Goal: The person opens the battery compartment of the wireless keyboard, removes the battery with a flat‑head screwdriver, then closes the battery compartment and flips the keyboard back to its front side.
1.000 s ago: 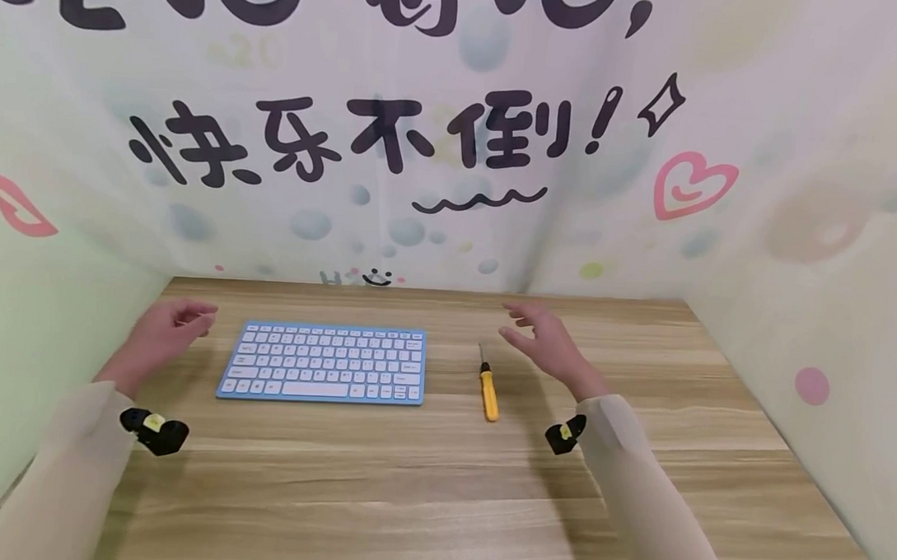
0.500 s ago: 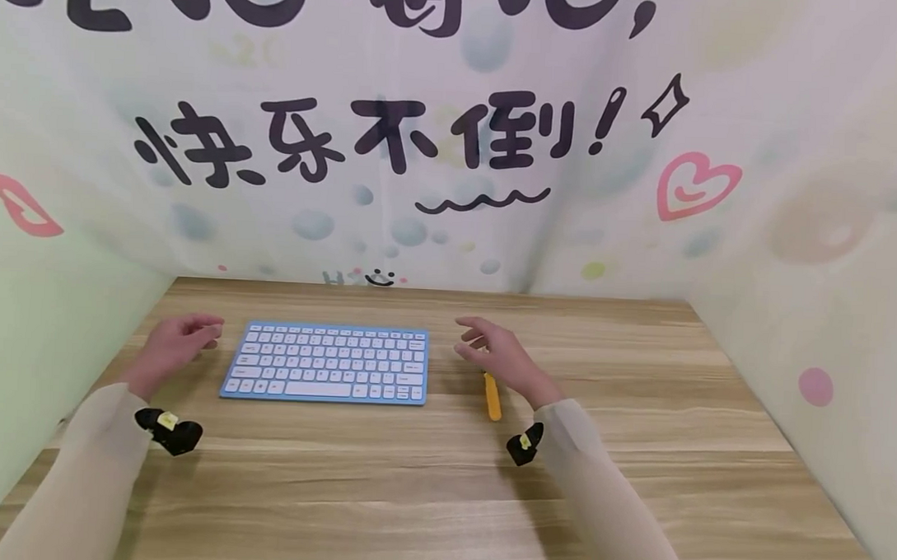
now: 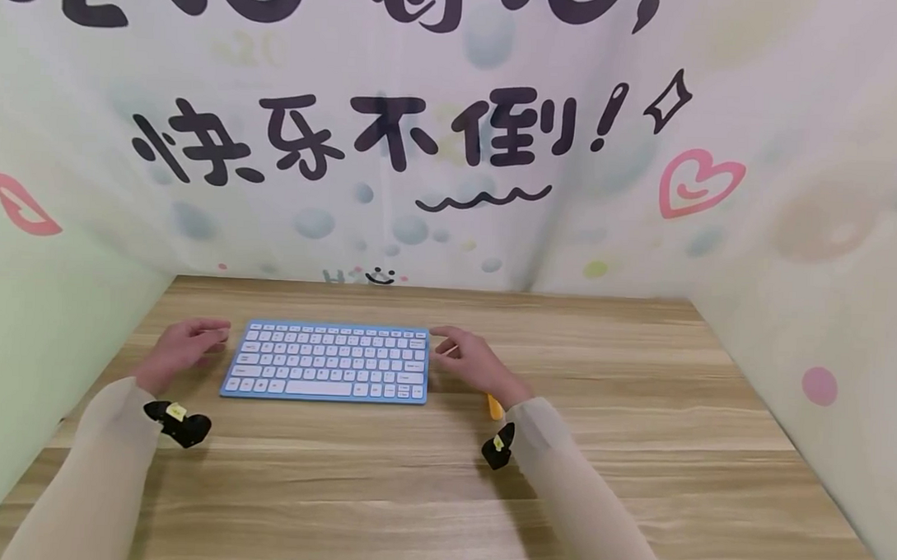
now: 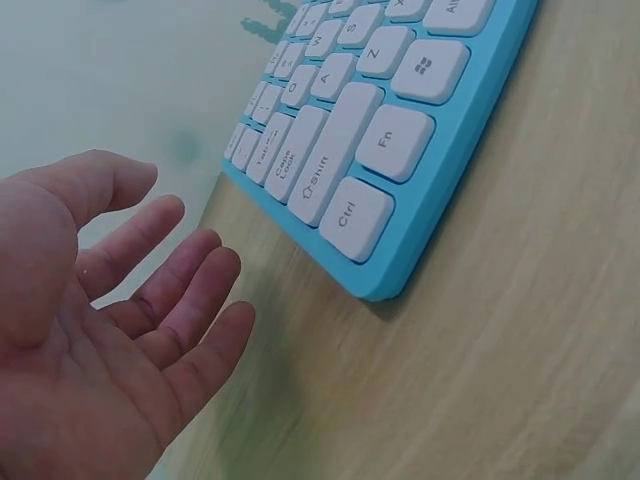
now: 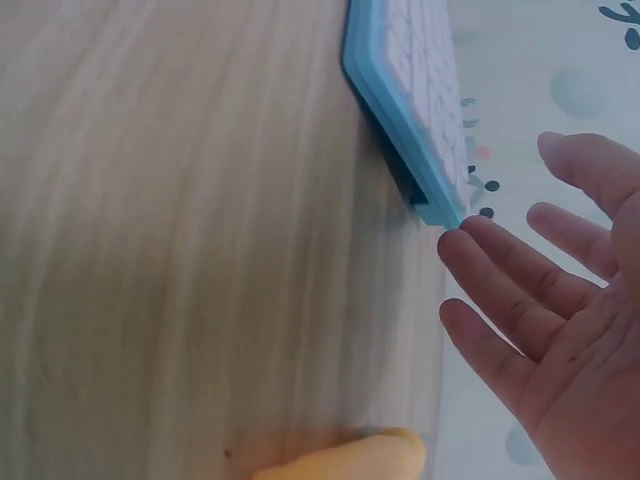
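A blue keyboard (image 3: 327, 363) with white keys lies flat on the wooden table. My left hand (image 3: 182, 351) is just off its left end, fingers loosely bent and holding nothing. In the left wrist view that hand (image 4: 130, 310) stays apart from the keyboard's corner (image 4: 380, 280). At the other end my right hand (image 3: 474, 362) is close to the right edge. The right wrist view shows this hand (image 5: 560, 300) with parted fingers and nothing in them; whether a fingertip touches the keyboard (image 5: 410, 110) I cannot tell. Under the right wrist, a screwdriver's yellow handle (image 3: 494, 407) shows; its shaft is hidden.
The wooden table (image 3: 382, 492) meets a printed cloth wall (image 3: 308, 250) at the back, with side walls left and right. A black wrist camera (image 3: 180, 423) sits on the left wrist and another black camera (image 3: 498, 448) on the right.
My right hand has moved left, passing over the screwdriver to the keyboard's right end. My left hand has come slightly right, nearer the keyboard's left end. Keyboard and screwdriver have stayed put.
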A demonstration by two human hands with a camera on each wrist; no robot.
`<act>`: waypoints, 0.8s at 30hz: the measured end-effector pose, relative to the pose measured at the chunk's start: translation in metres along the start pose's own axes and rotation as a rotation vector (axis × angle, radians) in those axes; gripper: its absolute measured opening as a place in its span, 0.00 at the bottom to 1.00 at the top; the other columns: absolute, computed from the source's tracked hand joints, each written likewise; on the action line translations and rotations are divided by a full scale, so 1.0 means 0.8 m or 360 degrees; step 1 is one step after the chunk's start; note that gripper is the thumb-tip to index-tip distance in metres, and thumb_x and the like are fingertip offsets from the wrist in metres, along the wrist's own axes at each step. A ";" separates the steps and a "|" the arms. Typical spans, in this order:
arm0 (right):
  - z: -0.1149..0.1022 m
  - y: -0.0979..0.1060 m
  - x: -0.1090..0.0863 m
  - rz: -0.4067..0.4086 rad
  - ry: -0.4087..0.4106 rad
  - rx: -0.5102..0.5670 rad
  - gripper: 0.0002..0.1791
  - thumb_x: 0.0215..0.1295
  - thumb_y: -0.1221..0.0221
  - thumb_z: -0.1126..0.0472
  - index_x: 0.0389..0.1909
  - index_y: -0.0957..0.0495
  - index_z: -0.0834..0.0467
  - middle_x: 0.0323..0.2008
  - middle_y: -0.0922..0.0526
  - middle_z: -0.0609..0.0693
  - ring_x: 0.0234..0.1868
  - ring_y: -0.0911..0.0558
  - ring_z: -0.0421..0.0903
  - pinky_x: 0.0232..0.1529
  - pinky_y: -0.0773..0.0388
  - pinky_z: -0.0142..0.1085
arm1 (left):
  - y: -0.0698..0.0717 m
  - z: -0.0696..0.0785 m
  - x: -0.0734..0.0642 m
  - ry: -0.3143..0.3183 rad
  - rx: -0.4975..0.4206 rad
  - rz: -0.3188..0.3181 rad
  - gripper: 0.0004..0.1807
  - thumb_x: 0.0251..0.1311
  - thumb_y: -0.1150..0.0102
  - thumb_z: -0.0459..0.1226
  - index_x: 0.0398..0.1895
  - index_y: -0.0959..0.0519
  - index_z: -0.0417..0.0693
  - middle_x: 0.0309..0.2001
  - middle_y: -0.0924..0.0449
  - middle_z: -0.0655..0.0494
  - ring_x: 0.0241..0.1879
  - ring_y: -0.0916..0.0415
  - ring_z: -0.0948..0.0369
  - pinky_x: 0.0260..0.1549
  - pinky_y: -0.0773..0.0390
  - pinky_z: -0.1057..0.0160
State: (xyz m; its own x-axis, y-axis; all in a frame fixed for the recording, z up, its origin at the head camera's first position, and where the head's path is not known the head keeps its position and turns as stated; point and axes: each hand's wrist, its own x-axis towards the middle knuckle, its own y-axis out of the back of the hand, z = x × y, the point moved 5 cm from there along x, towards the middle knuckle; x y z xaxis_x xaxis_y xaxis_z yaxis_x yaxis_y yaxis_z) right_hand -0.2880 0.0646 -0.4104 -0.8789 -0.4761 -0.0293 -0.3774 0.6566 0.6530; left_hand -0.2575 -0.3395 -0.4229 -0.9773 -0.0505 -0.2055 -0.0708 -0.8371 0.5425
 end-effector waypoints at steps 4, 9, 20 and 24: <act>0.002 -0.007 0.002 -0.0085 0.0012 -0.0003 0.26 0.63 0.44 0.58 0.62 0.35 0.58 0.43 0.22 0.54 0.42 0.22 0.47 0.41 0.24 0.37 | -0.007 0.013 -0.010 0.0027 -0.0005 -0.0075 0.33 0.70 0.64 0.47 0.64 0.46 0.27 0.61 0.44 0.26 0.57 0.39 0.38 0.51 0.32 0.47; 0.002 -0.013 0.003 -0.0159 0.0003 -0.0030 0.28 0.63 0.43 0.58 0.63 0.36 0.58 0.45 0.22 0.56 0.45 0.23 0.49 0.43 0.25 0.38 | -0.014 0.012 -0.009 0.0028 -0.0073 -0.0123 0.33 0.70 0.64 0.47 0.65 0.48 0.27 0.62 0.47 0.26 0.60 0.43 0.38 0.53 0.35 0.46; 0.005 -0.024 0.013 -0.0166 -0.0036 -0.0023 0.27 0.63 0.43 0.56 0.62 0.35 0.57 0.45 0.23 0.54 0.44 0.23 0.46 0.43 0.26 0.37 | -0.026 0.011 -0.002 -0.0005 -0.0100 -0.0130 0.32 0.70 0.63 0.46 0.66 0.48 0.30 0.60 0.40 0.29 0.55 0.34 0.43 0.51 0.30 0.54; 0.004 -0.026 0.016 -0.0150 -0.0050 -0.0009 0.26 0.63 0.43 0.57 0.62 0.34 0.57 0.44 0.23 0.54 0.42 0.24 0.45 0.43 0.26 0.35 | -0.027 0.009 -0.001 -0.0020 -0.0075 -0.0109 0.30 0.70 0.62 0.44 0.65 0.46 0.30 0.58 0.38 0.29 0.47 0.29 0.52 0.43 0.25 0.63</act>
State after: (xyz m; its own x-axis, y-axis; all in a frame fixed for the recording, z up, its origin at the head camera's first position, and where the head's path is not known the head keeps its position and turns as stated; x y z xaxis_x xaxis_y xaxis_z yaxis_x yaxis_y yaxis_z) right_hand -0.2923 0.0466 -0.4271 -0.8482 -0.5172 -0.1145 -0.4575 0.6063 0.6505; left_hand -0.2568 -0.3174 -0.4283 -0.9730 0.0146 -0.2305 -0.1286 -0.8632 0.4882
